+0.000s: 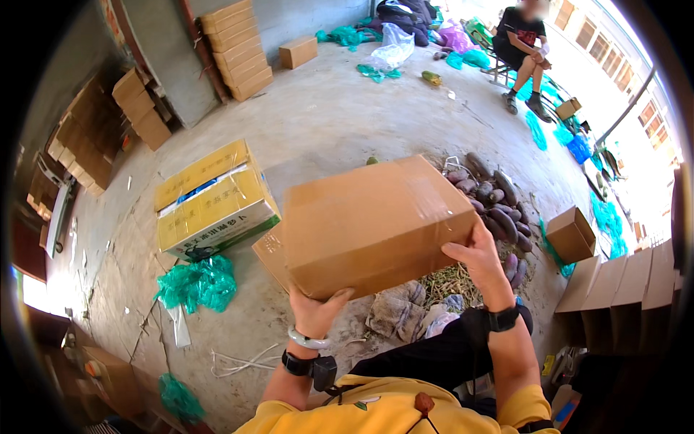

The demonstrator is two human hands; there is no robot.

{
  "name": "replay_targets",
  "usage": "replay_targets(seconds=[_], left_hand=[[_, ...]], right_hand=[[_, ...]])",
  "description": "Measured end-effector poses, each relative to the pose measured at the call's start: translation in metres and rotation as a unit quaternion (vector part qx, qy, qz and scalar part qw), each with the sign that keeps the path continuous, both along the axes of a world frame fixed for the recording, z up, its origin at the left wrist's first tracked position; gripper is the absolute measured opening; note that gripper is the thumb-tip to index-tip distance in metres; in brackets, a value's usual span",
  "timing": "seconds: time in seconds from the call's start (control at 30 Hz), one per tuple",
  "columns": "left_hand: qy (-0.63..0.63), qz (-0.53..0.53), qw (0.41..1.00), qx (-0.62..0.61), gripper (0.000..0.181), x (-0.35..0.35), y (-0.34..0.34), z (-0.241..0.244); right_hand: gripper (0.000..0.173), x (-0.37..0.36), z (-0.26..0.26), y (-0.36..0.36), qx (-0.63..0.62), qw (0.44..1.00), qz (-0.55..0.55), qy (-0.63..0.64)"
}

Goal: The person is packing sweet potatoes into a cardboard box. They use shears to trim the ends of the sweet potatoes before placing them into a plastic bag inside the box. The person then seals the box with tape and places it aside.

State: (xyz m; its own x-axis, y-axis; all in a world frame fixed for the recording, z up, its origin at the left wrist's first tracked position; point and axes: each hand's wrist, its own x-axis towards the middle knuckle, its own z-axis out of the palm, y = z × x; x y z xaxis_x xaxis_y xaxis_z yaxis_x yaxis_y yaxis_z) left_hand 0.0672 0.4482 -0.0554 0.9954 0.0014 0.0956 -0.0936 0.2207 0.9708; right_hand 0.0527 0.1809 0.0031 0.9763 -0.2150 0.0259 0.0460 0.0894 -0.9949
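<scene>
A brown cardboard box (368,217), its seams taped with clear tape, is held up off the floor in front of me. My left hand (317,314) grips its near left corner. On the right end, my right hand (474,249) holds it, with the thumb on the near side. Behind and below its left end, part of another cardboard box (268,255) shows. Beyond the held box, to the right, a pile of purple root vegetables (501,209) lies on the floor. A crumpled grey-brown cloth (398,312) lies below the held box.
A yellow and white printed carton (217,200) stands left, beside green plastic bags (200,285). An open cardboard box (570,236) and a row of cartons (623,287) are at right. Stacked boxes (236,49) stand by the wall. A person (526,49) sits at the back right.
</scene>
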Motion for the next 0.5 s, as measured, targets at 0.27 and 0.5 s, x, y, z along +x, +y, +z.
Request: replay_targets(seconds=[0.27, 0.5], left_hand=[[-0.077, 0.136, 0.986, 0.055, 0.096, 0.028, 0.056, -0.062], [-0.167, 0.131, 0.915, 0.344, 0.101, 0.016, 0.065, -0.106]], right_hand=[[0.074, 0.093, -0.020, 0.044, -0.086, 0.989, 0.116, 0.039], [0.069, 0.097, -0.079, 0.047, -0.159, 0.979, 0.098, 0.079]])
